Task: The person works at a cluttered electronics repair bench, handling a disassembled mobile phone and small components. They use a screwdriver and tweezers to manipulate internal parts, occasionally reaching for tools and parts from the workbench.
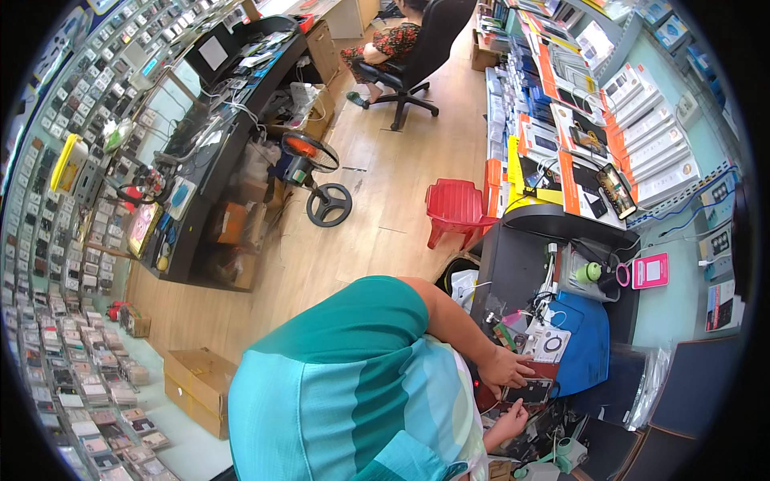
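Observation:
A dark smartphone (529, 391) with a pale edge lies on a reddish-brown surface (545, 370) at the right of the picture. My left hand (502, 369) reaches in from above it, its fingers bent round the phone's upper edge and near end. At the phone's lower edge is my right hand (508, 422), its fingertips pressed together. Anything between those fingertips is too small to make out. My teal shirt (337, 377) fills the lower middle.
Beside the phone lie a blue mat (584, 337), a white round-faced gadget (552, 343) and cables. A pale green device (571, 454) stands below. A red plastic stool (457, 207), a fan (309, 164) and a cardboard box (199, 391) are on the floor. Someone sits in a black chair (429, 48).

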Demonstrator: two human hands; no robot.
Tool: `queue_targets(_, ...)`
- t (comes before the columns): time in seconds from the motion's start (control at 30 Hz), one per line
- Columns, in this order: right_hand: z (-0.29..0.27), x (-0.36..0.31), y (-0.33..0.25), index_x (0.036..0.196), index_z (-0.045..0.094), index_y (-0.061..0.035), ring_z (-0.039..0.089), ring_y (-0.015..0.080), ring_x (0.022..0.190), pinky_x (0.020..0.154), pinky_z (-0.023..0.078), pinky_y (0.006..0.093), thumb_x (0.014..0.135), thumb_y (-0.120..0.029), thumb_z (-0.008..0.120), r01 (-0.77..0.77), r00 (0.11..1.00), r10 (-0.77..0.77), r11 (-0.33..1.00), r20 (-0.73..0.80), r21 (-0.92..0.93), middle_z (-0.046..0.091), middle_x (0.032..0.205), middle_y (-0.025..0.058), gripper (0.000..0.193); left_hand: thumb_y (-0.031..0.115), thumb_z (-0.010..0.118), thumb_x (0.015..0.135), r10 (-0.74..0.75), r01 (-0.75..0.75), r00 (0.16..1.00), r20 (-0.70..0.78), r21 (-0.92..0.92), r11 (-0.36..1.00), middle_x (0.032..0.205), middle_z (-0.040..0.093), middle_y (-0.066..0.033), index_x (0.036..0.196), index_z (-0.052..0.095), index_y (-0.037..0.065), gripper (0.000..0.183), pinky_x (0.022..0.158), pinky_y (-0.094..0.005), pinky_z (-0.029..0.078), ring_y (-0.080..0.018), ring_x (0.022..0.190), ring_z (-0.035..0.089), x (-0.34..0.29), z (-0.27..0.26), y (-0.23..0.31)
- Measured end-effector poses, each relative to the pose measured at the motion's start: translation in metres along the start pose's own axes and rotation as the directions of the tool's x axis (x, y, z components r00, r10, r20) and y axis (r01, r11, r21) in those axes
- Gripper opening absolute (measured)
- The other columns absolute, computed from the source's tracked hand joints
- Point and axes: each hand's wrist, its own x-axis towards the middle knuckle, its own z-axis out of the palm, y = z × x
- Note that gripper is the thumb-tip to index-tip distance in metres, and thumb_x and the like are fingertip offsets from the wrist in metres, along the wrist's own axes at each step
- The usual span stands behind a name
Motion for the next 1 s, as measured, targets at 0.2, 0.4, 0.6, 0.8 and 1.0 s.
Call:
queue_targets(0.2, -0.003, 0.014, 0.021, 0.091, 0.068, 0.0027, 0.062, 0.0287, 0.067, 0.065, 0.05, 0.0431, 0.099, -0.045, 0.067, 0.249, 0.962, -0.271, 0.925, -0.038, -0.288, 0.069, 0.078, 0.0144, 0.048, 0.061, 0.052, 0.098, -0.045, 0.045, 0.998, 0.037, -0.007, 0.999, 0.146, 0.058, -0.0163, 0.134, 0.065, -0.004, 0.075, 0.118, -0.0722, 0.021, -0.0441, 0.145, 0.039, -0.001, -0.011, 0.004)
queue_targets(0.4, -0.006, 0.029, 0.031, 0.096, 0.069, 0.0022, 0.065, 0.0366, 0.078, 0.075, 0.05, 0.0461, 0.101, -0.046, 0.063, 0.163, 0.986, -0.168, 0.952, 0.006, -0.26, 0.071, 0.089, 0.0185, 0.049, 0.059, 0.054, 0.098, -0.053, 0.053, 0.999, 0.007, 0.003, 0.999, 0.144, 0.057, -0.0159, 0.134, 0.064, -0.003, 0.072, 0.116, -0.0719, 0.026, -0.0432, 0.142, 0.042, -0.003, -0.012, 0.006)
queue_targets(0.6, -0.008, 0.034, 0.026, 0.097, 0.069, 0.0012, 0.065, 0.0365, 0.077, 0.075, 0.051, 0.0465, 0.101, -0.045, 0.062, 0.119, 0.993, -0.121, 0.971, 0.006, -0.208, 0.071, 0.088, 0.018, 0.047, 0.058, 0.056, 0.097, -0.056, 0.056, 0.998, -0.003, 0.014, 0.998, 0.145, 0.056, -0.0153, 0.134, 0.063, -0.003, 0.073, 0.116, -0.0719, 0.026, -0.042, 0.143, 0.04, -0.002, -0.008, 0.006)
queue_targets(0.8, -0.014, 0.034, 0.015, 0.101, 0.071, -0.0005, 0.068, 0.04, 0.087, 0.077, 0.052, 0.0484, 0.102, -0.042, 0.061, 0.241, 0.961, -0.276, 0.886, -0.031, -0.396, 0.074, 0.095, 0.0196, 0.043, 0.058, 0.057, 0.096, -0.057, 0.057, 0.998, 0.009, 0.007, 0.998, 0.146, 0.056, -0.0145, 0.135, 0.063, -0.003, 0.073, 0.116, -0.0726, 0.025, -0.0417, 0.144, 0.04, -0.001, -0.008, 0.005)
queue_targets(1.0, -0.017, 0.026, -0.008, 0.108, 0.073, -0.0074, 0.068, 0.0418, 0.095, 0.079, 0.052, 0.0525, 0.099, -0.04, 0.06, 0.221, 0.966, -0.259, 0.802, 0.01, -0.555, 0.075, 0.102, 0.0171, 0.036, 0.059, 0.056, 0.096, -0.081, 0.081, 0.997, 0.001, 0.032, 0.996, 0.147, 0.055, -0.0139, 0.135, 0.063, -0.002, 0.073, 0.116, -0.0726, 0.025, -0.0415, 0.143, 0.042, -0.006, -0.008, 0.01)
